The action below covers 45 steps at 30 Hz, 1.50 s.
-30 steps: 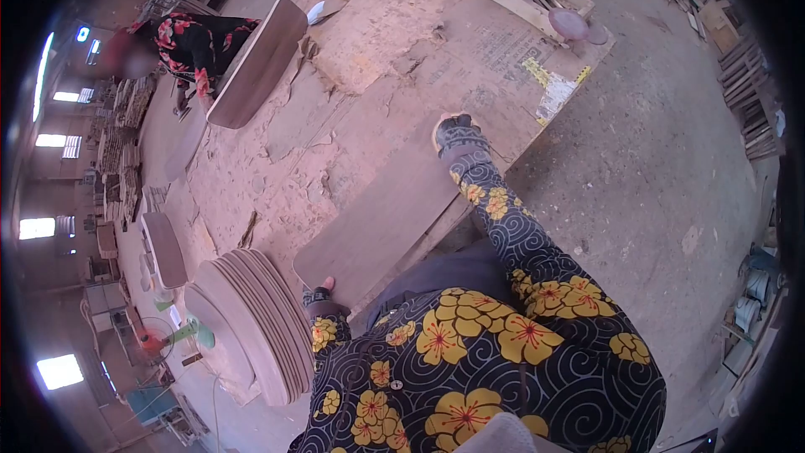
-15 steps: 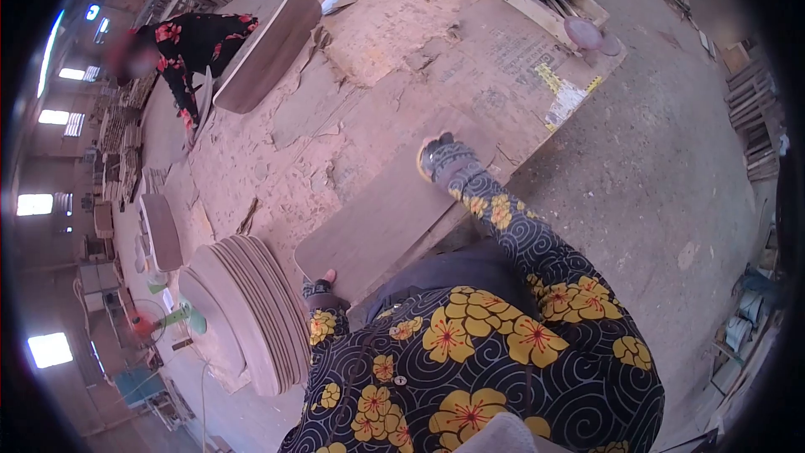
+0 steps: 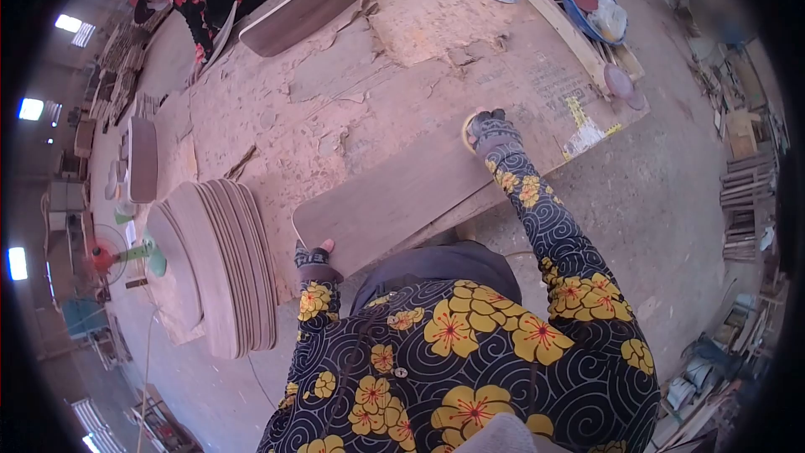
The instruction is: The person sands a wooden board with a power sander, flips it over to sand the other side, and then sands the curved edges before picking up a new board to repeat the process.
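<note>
A flat brown board (image 3: pixel 386 193) with rounded corners lies slantwise on the worktable (image 3: pixel 277 134), along its near edge. At the board's near left corner, my left hand (image 3: pixel 317 260) grips the edge with the thumb on top. My right hand (image 3: pixel 493 130), in a dark glove, is closed on a round pad (image 3: pixel 468 132) with a yellowish rim, at the board's right end. The underside of the pad is hidden.
Stacked curved boards (image 3: pixel 226 264) stand at the left, beside a green and red fan (image 3: pixel 126 253). Across the table a co-worker (image 3: pixel 205 0) bends near an upright board (image 3: pixel 310 4). A blue basket (image 3: pixel 594 7) and wooden tray (image 3: pixel 562 25) sit at the far right.
My right hand with the pad has slid to the right, towards the board's far end. My left hand stays at the near left corner. The camera view has shifted.
</note>
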Available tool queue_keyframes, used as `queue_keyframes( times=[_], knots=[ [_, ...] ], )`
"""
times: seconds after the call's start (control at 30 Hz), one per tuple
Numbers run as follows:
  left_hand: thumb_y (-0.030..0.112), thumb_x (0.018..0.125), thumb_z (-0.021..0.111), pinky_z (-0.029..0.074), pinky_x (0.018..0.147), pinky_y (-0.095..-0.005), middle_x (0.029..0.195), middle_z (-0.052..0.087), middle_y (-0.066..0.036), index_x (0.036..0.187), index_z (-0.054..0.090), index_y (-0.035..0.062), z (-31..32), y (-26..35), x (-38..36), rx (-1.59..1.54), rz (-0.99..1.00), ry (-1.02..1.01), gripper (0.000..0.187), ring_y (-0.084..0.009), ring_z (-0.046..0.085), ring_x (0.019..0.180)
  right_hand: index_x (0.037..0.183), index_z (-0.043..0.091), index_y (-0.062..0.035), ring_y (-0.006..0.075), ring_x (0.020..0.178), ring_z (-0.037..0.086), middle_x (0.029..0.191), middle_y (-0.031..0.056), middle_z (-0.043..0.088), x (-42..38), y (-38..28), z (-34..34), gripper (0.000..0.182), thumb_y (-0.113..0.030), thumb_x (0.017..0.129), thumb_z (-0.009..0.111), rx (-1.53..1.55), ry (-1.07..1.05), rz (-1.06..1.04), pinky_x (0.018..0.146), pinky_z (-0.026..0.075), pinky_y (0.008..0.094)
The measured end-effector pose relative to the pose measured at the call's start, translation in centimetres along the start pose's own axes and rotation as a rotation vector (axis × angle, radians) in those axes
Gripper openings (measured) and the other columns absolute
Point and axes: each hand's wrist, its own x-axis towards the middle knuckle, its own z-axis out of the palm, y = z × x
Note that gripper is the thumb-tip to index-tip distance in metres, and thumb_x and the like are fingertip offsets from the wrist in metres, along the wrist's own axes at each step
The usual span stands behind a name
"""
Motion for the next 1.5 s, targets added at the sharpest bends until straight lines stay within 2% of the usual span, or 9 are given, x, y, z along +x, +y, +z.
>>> queue_keyframes(
  times=[0.13,0.43,0.6,0.87,0.97,1.03,1.13,1.33,1.5],
  knots=[
    [0.003,0.073,0.075,0.052,0.042,-0.0489,0.108,0.061,-0.018,0.132,0.044,0.0109,0.0,-0.6,-0.1,-0.052,0.053,0.007,0.067,-0.0369,0.064,0.076,0.133,0.045,-0.0163,0.0406,0.116,0.054,0.137,0.0222,0.041,-0.5,-0.5,1.4,0.061,-0.029,0.079,0.069,-0.023,0.049,-0.090,0.093,0.048,0.0486],
    [0.001,0.070,0.076,0.056,0.056,-0.0432,0.107,0.063,-0.017,0.131,0.046,0.0035,-0.3,-2.8,2.8,-0.056,0.090,-0.001,0.068,-0.0308,0.065,0.080,0.131,0.048,-0.0162,0.0406,0.109,0.059,0.133,0.0232,0.043,2.3,-3.0,2.8,0.062,-0.033,0.076,0.071,0.029,0.069,-0.186,0.091,0.050,0.0472],
    [0.003,0.069,0.076,0.055,0.061,-0.0404,0.107,0.064,-0.016,0.130,0.048,0.0026,-0.3,-2.1,1.2,-0.097,0.143,-0.026,0.067,-0.0292,0.064,0.082,0.138,0.045,-0.0180,0.0412,0.123,0.050,0.138,0.0202,0.042,5.9,-3.9,-0.1,0.059,-0.026,0.083,0.062,0.164,-0.036,0.125,0.097,0.046,0.0495],
    [0.003,0.070,0.076,0.055,0.061,-0.0407,0.107,0.064,-0.015,0.129,0.050,0.0043,0.0,-2.4,1.3,-0.055,0.270,-0.019,0.064,-0.0289,0.064,0.081,0.132,0.048,-0.0153,0.0429,0.119,0.052,0.134,0.0206,0.046,5.3,-2.9,-0.7,0.054,-0.024,0.082,0.065,0.033,0.119,0.110,0.094,0.048,0.0498],
    [0.003,0.071,0.075,0.055,0.056,-0.0420,0.106,0.064,-0.015,0.129,0.050,0.0052,0.1,-2.0,0.4,-0.093,0.255,-0.035,0.064,-0.0299,0.064,0.079,0.132,0.049,-0.0179,0.0420,0.119,0.052,0.134,0.0186,0.046,3.7,-4.2,-0.9,0.056,-0.025,0.080,0.067,0.176,-0.051,0.213,0.094,0.048,0.0493],
    [0.003,0.072,0.075,0.054,0.052,-0.0433,0.106,0.064,-0.015,0.130,0.049,0.0056,0.0,-1.9,0.2,-0.127,0.236,-0.041,0.064,-0.0304,0.065,0.078,0.131,0.050,-0.0194,0.0414,0.119,0.052,0.134,0.0177,0.046,6.7,-2.4,4.1,0.056,-0.026,0.079,0.068,0.228,-0.041,0.090,0.094,0.048,0.0493],
    [0.004,0.072,0.076,0.053,0.047,-0.0463,0.105,0.064,-0.016,0.129,0.049,0.0066,0.5,-1.0,-0.7,-0.069,0.159,0.008,0.062,-0.0319,0.065,0.077,0.130,0.050,-0.0174,0.0412,0.119,0.052,0.134,0.0175,0.045,1.1,-4.2,1.1,0.056,-0.025,0.078,0.068,0.073,0.077,-0.093,0.094,0.049,0.0489],
    [0.009,0.073,0.079,0.053,0.045,-0.0508,0.103,0.063,-0.018,0.126,0.049,0.0077,-0.3,-5.0,4.2,-0.188,0.124,-0.105,0.061,-0.0369,0.064,0.073,0.129,0.048,-0.0144,0.0395,0.116,0.055,0.133,0.0226,0.045,-0.6,-6.4,4.3,0.055,-0.027,0.079,0.069,0.074,-0.022,-0.190,0.093,0.049,0.0479],
    [0.016,0.071,0.083,0.052,0.046,-0.0534,0.102,0.063,-0.019,0.125,0.049,0.0069,-0.3,-3.4,3.2,-0.046,-0.110,-0.052,0.064,-0.0396,0.064,0.073,0.126,0.050,-0.0132,0.0398,0.115,0.056,0.133,0.0230,0.046,-2.3,-6.9,4.7,0.053,-0.030,0.080,0.068,0.075,-0.062,-0.292,0.092,0.049,0.0471]
  ],
)
